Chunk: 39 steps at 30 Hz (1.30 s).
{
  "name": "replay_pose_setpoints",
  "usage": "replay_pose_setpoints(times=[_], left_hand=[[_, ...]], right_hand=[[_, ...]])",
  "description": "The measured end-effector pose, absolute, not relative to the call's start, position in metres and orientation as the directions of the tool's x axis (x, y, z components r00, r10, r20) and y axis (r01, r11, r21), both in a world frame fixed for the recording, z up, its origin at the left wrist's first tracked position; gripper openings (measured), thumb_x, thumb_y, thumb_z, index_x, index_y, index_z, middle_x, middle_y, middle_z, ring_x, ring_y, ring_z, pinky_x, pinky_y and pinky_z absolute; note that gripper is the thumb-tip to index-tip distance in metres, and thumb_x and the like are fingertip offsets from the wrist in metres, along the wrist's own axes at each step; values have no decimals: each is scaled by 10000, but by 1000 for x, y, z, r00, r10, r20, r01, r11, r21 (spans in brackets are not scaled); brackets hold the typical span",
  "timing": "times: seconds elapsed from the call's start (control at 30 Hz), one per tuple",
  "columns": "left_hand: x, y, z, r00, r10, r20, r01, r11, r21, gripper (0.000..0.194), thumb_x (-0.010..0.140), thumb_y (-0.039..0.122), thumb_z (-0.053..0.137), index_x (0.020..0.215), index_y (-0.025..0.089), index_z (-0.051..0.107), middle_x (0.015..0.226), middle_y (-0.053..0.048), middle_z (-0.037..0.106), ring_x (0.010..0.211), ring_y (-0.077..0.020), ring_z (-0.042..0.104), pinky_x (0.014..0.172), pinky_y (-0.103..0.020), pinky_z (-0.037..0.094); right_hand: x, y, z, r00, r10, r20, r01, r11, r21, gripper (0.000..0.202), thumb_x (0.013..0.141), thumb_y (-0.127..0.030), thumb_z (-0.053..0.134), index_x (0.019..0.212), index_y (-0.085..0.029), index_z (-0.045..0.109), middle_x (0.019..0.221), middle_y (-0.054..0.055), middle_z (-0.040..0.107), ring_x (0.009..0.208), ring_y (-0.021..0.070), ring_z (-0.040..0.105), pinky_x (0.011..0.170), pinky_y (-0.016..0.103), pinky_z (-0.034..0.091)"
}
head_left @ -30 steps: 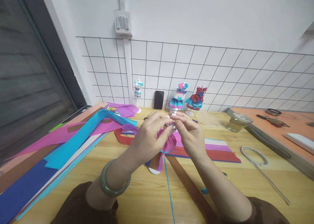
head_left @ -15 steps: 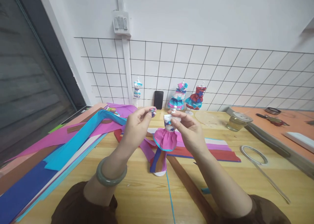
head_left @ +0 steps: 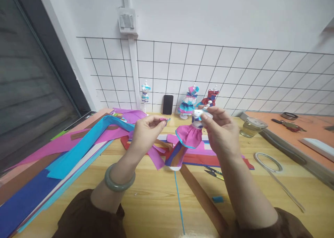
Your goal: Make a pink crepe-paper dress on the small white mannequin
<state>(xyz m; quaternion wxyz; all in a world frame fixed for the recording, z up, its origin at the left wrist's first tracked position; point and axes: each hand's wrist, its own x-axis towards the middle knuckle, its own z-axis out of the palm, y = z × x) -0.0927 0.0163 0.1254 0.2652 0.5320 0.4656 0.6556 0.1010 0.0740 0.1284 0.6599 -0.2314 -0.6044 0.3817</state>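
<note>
My right hand [head_left: 221, 126] is closed around the upper body of a small dress form [head_left: 197, 119], which leans to the right. It wears a pink gathered skirt [head_left: 190, 136] with a light blue hem, above a blue, brown and purple lower skirt [head_left: 177, 156]. The white base [head_left: 174, 168] shows at the bottom. To the left, my left hand [head_left: 147, 132] pinches a tiny pink and blue paper piece [head_left: 164, 120] between thumb and fingertips, apart from the dress form. Scissors [head_left: 214, 172] lie partly hidden by my right forearm.
Coloured paper strips [head_left: 86, 151] cover the left side. Dressed forms [head_left: 188, 104] and a phone [head_left: 168, 105] stand by the tiled wall. At right are a lidded cup [head_left: 253, 127] and a tape roll [head_left: 268, 162]. A brown strip [head_left: 202, 198] lies in front.
My right hand has moved right and slightly up, tilting the dress form and taking it away from my left hand. The paper piece in my left hand has turned and now points right.
</note>
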Motion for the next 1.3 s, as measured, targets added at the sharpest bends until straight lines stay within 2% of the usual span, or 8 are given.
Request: replay_pose_setpoints(times=[0.3, 0.47, 0.83, 1.0, 1.13, 1.3], left_hand=[[-88, 18, 126, -271, 894, 357, 123, -335, 934, 143, 696, 231, 695, 814, 158, 726, 826, -50, 737, 800, -189, 674, 784, -334, 537], [-87, 17, 126, -224, 901, 372, 155, -344, 926, 120, 691, 226, 700, 788, 159, 723, 840, -61, 738, 829, -199, 681, 791, -334, 542], [-88, 21, 119, -191, 882, 431, 168, -403, 900, 71, 690, 179, 686, 757, 156, 689, 820, -42, 727, 814, -175, 681, 780, -304, 547], [-88, 22, 119, -184, 880, 439, 191, -406, 894, 87, 697, 166, 671, 779, 144, 684, 834, -45, 716, 828, -166, 678, 807, -294, 540], [-87, 21, 119, -184, 891, 415, 165, -389, 907, 107, 697, 159, 670, 801, 142, 686, 860, -50, 718, 850, -165, 677, 836, -300, 533], [-86, 22, 118, -185, 907, 378, 100, -365, 926, 168, 684, 168, 690, 849, 138, 682, 878, -56, 719, 842, -163, 674, 834, -304, 531]], right_hand=[[110, 86, 130, 63, 699, 712, -196, 708, -678, 226, 748, -258, 722, 942, -256, 606, 1047, 39, 658, 1020, 215, 612, 782, 355, 525], [106, 81, 129, 18, 729, 684, -140, 680, -720, 226, 766, -283, 704, 962, -252, 595, 1064, 45, 649, 978, 204, 620, 764, 351, 540], [93, 74, 124, -50, 760, 648, -207, 627, -751, 220, 745, -250, 723, 941, -239, 624, 1034, 46, 661, 940, 190, 624, 753, 327, 536], [85, 79, 117, -92, 763, 640, -204, 615, -762, 216, 734, -261, 729, 917, -226, 619, 1018, 55, 668, 876, 186, 641, 693, 315, 553], [82, 83, 113, -108, 765, 635, -238, 600, -764, 283, 721, -263, 737, 959, -242, 586, 1024, 57, 656, 938, 205, 632, 718, 327, 555], [84, 85, 111, -137, 748, 649, -168, 629, -759, 472, 713, -264, 743, 1146, -259, 556, 1231, 79, 571, 986, 222, 619, 784, 376, 544]])
